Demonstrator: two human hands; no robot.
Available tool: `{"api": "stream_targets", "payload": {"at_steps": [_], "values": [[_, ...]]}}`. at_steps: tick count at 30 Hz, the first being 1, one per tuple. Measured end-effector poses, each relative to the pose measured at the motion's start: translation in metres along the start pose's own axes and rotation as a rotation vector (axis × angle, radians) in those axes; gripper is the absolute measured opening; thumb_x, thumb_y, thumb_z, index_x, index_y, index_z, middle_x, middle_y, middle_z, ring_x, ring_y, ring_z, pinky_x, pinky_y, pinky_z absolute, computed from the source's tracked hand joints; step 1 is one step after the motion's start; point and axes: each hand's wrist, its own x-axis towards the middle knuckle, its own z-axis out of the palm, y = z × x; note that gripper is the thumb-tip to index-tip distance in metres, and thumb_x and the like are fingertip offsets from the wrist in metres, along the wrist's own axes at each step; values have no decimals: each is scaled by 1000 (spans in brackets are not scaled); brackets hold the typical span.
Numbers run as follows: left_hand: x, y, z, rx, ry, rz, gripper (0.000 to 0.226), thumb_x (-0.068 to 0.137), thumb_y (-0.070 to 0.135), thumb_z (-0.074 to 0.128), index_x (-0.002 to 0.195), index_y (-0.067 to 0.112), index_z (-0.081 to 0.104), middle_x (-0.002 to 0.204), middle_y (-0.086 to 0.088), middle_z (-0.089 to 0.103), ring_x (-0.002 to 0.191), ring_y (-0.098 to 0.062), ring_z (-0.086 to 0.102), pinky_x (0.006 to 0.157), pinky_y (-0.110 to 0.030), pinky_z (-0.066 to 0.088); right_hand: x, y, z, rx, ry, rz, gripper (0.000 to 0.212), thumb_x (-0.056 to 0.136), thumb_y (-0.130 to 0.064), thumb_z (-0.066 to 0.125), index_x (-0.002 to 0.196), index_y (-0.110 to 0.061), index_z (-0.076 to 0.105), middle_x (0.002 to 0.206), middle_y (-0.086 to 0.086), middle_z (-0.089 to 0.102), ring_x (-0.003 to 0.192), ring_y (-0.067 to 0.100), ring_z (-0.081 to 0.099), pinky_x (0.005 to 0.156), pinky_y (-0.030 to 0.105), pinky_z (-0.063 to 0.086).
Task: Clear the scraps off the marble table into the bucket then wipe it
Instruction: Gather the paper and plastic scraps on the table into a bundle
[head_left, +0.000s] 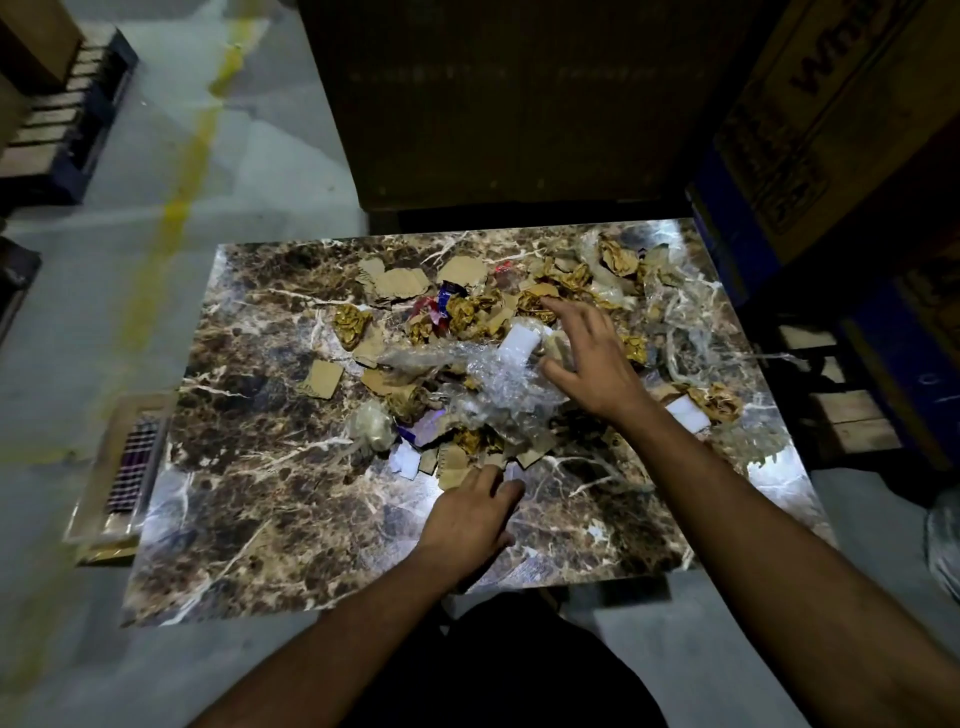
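Left hand (470, 512) at the near edge of the scraps (467, 332), fingers straight and close together, tips touching cardboard bits. Right hand (587, 358) over the heap's middle, fingers spread wide above bubble wrap (498, 384). Scraps cover the far half of the marble table (249, 519). Bucket not visible.

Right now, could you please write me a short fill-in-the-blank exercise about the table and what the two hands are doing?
1. The scraps lie on a table with a ____ top.
2. The ____ hand reaches over the crumpled clear plastic wrap.
3. The left hand is at the ____ edge of the scrap pile, by a torn cardboard piece.
4. On the floor runs a painted ____ line.

Missing words: marble; right; near; yellow
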Motion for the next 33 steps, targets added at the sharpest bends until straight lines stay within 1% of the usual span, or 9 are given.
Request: {"api": "stream_targets", "payload": {"at_steps": [9,12,14,17,21,23,26,29,33], "values": [[5,2,9,211,103,239,22,78,13,70,95,11,56,85,-9,54,73,-26,52,47,-33,25,-9,7,0,44,73,66,65,94,-26,64,153,-31,38,152,3,36,137,22,36,114,50,38],[6,-1,4,187,304,315,15,79,13,72,84,14,58,73,-3,54,67,-23,51,49,-32,28,-10,11,-2,83,78,72,60,93,-32,59,151,-33,41,150,3,38,135,22,38,112,53,41],[12,-9,-7,120,520,338,17,85,15,72,99,11,63,81,-4,61,75,-22,55,56,-33,41,-10,15,-6,106,95,58,58,91,-43,51,148,-38,44,148,2,40,132,23,41,107,56,45],[24,-27,-44,43,794,217,25,91,15,66,113,4,70,94,-8,71,85,-22,63,71,-37,52,-10,27,-14,116,141,68,51,91,-47,51,141,-48,48,147,0,41,134,25,40,106,58,43],[57,-54,-97,-64,993,-76,24,92,20,61,113,13,71,103,-2,72,101,-25,58,86,-37,41,-4,29,-10,127,58,38,56,91,-63,41,144,-49,45,157,1,36,142,29,35,114,64,31],[82,-58,-110,-181,961,-138,23,93,22,58,112,17,69,113,0,71,115,-26,56,96,-44,41,6,19,8,37,-86,2,66,90,-73,38,152,-50,32,165,0,24,148,33,27,117,68,22],[116,-54,-104,-451,661,-203,31,97,18,55,128,20,61,136,-4,61,131,-26,50,109,-56,40,23,5,44,-79,-284,-7,81,92,-76,38,160,-43,7,172,-2,5,156,34,10,119,71,14],[133,-55,-85,-646,439,-231,41,103,39,40,142,28,48,150,-4,48,138,-24,42,111,-57,39,27,1,68,-167,-345,-2,85,98,-64,46,163,-34,0,172,-4,-3,157,30,-5,123,66,7],[141,-46,-66,-391,295,-169,65,93,74,20,151,46,27,168,7,13,154,-19,0,120,-62,-1,24,8,91,85,-260,39,85,93,-53,60,161,-27,17,168,5,20,156,31,12,124,58,16]]}}
